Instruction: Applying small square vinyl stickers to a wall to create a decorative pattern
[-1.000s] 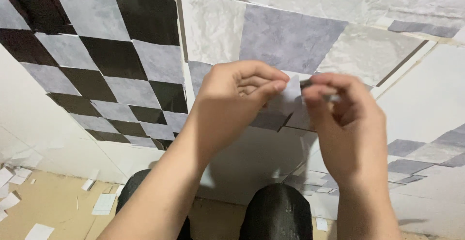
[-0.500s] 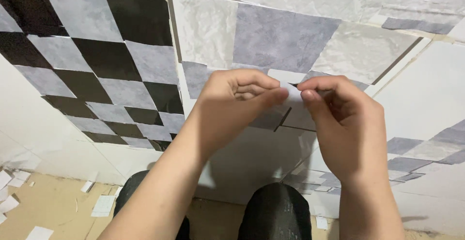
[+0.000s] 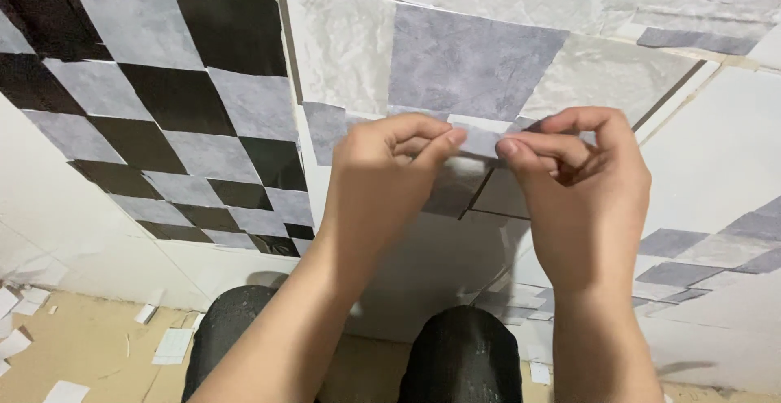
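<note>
Tile sticker (image 3: 478, 140), a small pale grey square piece, sits pinched between both hands in front of a wall covered with grey, white and black checker pieces. The left hand (image 3: 382, 179) has its grip closed on the sticker's left edge, thumb tip pressed against the forefinger. The right hand (image 3: 582, 183) has its grip clamped on the right edge, thumb and forefinger together, the other fingers curled behind. The sticker is held up close to the wall panel (image 3: 480, 61), just in front of a grey square and a dark seam line; whether it touches the wall cannot be told.

Judging by its look, the sticker is thin, very light and floppy, likely to bend or crease if squeezed hard, and probably tacky on 1 face once any backing comes away. It seems best held at the very edges or corners with fingertips only, as both hands do here, so the flat middle stays free.

Below, the person's 2 dark knees (image 3: 460, 354) show, and white paper scraps (image 3: 172, 344) lie on the tan floor (image 3: 89, 346) at the left.
</note>
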